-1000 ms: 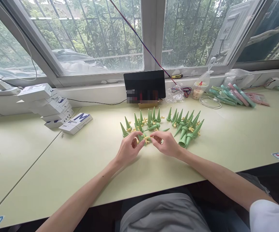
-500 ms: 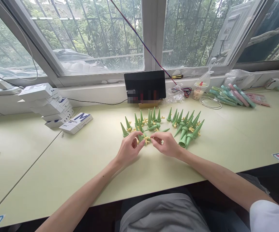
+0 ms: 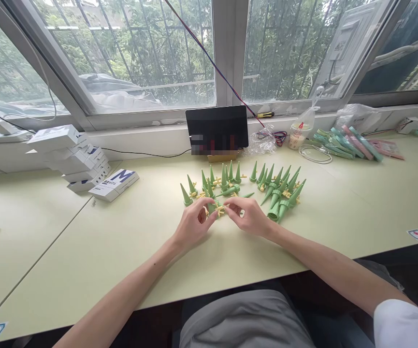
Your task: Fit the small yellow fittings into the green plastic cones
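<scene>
In the head view, a large blue "M" can be read on the white box (image 3: 114,185) (the smaller print is too blurred to be made out). A yellow piece (image 3: 219,208) is held between both hands, near the middle of the counter (image 3: 122,232). It is gripped by the curved thumb and forefinger of the left hand (image 3: 193,220); its other end is pinched by the right hand (image 3: 248,216). Green cones (image 3: 186,196) are spread around and beyond.
</scene>
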A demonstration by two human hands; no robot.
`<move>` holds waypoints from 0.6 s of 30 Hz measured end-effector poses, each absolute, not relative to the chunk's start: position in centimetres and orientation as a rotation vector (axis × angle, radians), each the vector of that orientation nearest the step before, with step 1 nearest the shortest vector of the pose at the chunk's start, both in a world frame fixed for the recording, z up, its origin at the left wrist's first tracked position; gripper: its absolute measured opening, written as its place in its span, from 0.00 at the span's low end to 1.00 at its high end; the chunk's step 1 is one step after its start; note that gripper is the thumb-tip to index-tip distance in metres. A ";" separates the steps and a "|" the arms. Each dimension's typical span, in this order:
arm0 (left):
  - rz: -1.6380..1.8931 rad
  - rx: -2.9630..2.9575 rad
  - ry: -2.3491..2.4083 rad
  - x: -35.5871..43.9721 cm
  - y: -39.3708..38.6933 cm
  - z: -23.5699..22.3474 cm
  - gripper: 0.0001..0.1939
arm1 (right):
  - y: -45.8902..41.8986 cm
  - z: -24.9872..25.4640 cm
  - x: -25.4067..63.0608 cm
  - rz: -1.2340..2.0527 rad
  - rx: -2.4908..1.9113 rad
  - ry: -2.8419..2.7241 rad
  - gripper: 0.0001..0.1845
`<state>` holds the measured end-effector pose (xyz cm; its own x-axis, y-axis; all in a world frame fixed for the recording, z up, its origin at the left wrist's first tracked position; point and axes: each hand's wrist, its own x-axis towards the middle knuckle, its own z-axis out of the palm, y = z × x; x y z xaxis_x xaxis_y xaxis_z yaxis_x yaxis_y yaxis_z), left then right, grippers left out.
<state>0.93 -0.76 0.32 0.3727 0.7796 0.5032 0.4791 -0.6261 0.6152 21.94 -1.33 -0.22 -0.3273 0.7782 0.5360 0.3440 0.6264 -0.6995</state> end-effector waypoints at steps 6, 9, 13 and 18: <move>1.121 2.304 1.054 0.9 -0.7 0.1 0.09 | -1.3 -0.3 22.0 0.622 -0.862 -1.944 0.09; 1.128 2.322 1.040 0.8 -0.7 0.0 0.09 | -1.2 -0.3 21.9 0.620 -0.839 -1.975 0.09; 1.138 2.336 1.032 0.7 -0.7 -0.1 0.09 | -1.2 -0.3 21.9 0.619 -0.836 -1.996 0.09; 1.149 2.349 1.007 0.8 -0.7 0.0 0.09 | -1.2 -0.3 21.9 0.597 -0.861 -2.018 0.11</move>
<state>0.80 -0.74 -0.03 0.4225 0.7220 0.5479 0.4488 -0.6918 0.5657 21.87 -1.19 -0.28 -0.4105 0.7538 0.5131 0.3531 0.6502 -0.6728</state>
